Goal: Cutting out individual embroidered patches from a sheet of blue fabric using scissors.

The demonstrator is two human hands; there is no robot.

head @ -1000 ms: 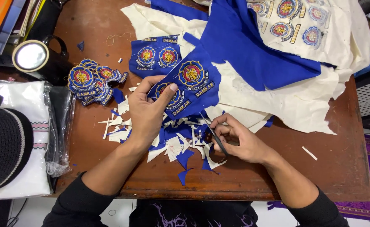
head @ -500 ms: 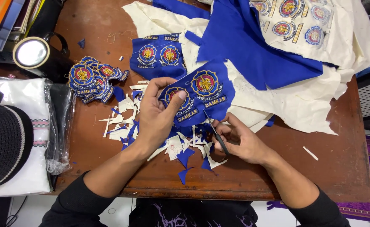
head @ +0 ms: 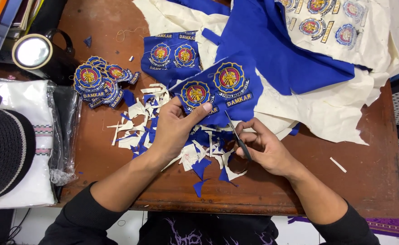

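Note:
My left hand (head: pixel 176 129) pinches a blue cloth piece (head: pixel 220 90) bearing two round embroidered badges, thumb on its lower edge, lifting it off the wooden table (head: pixel 108 27). My right hand (head: pixel 265 147) grips small dark scissors (head: pixel 238 136), blades pointing up at the cloth's lower edge. Blue and cream cloth scraps (head: pixel 140 111) lie under and around both hands. A pile of cut-out badges (head: pixel 100 81) sits to the left.
Another blue piece with two badges (head: pixel 172 54) lies behind. Large blue fabric (head: pixel 276 50) and cream fabric with more badges (head: pixel 344 90) cover the back right. A lit lamp (head: pixel 31 51), a plastic-wrapped white bundle (head: pixel 36 136) and a black hat (head: pixel 2 154) stand at left.
My left hand has lifted the two-badge cloth and turned it up and to the right. The scissors in my right hand have come up to the cloth's lower edge.

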